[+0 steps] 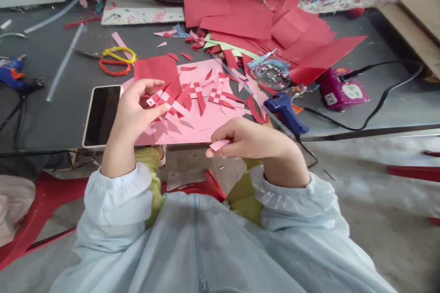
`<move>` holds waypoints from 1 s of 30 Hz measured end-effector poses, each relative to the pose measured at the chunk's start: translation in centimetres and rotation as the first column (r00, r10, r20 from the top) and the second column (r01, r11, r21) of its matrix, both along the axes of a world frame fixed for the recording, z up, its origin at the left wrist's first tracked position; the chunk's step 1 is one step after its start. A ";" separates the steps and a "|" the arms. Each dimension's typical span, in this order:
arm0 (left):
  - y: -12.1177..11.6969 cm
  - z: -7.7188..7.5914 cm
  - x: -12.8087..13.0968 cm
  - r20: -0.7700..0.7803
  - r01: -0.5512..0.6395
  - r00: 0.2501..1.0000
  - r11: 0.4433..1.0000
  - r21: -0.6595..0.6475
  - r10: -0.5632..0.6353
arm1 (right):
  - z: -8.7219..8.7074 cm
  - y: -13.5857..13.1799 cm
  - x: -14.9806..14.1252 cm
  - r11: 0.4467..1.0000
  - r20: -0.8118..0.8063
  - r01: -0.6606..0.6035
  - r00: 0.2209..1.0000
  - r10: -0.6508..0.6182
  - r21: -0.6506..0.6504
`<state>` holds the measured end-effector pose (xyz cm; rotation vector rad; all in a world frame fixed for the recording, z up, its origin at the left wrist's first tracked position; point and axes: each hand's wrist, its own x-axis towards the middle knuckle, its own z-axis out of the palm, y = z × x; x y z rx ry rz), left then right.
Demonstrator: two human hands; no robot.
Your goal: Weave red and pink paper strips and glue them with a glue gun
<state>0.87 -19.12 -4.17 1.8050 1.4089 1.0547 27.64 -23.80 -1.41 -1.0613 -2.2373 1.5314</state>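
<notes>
My left hand is raised over the table's near edge, its fingers pinched on a small woven piece of red and pink paper strips. My right hand is closed on a short pink paper strip just off the table's front edge. Under and beyond the hands lies a pink paper sheet with more woven pieces and loose red strips scattered on it. A red paper square lies behind the woven piece.
A phone lies left of my left hand. A blue glue gun sits to the right, its cable trailing off. Scissors with yellow and red handles, a heap of red sheets and a purple box are farther back.
</notes>
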 end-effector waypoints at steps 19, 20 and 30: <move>-3.2 -2.4 0.3 -0.575 0.435 0.812 0.756 0.489 -0.095 | -2.2 2.0 2.5 0.819 -0.120 0.537 0.844 -0.523 0.202; -3.3 -2.5 -0.3 -0.582 0.434 0.807 0.771 0.465 -0.103 | -2.2 2.1 2.4 0.818 -0.117 0.536 0.844 -0.523 0.209; -4.4 -1.7 -3.3 -0.603 0.312 0.796 0.892 0.327 -0.058 | -1.4 1.2 -0.9 0.860 0.141 0.382 0.883 -0.448 0.338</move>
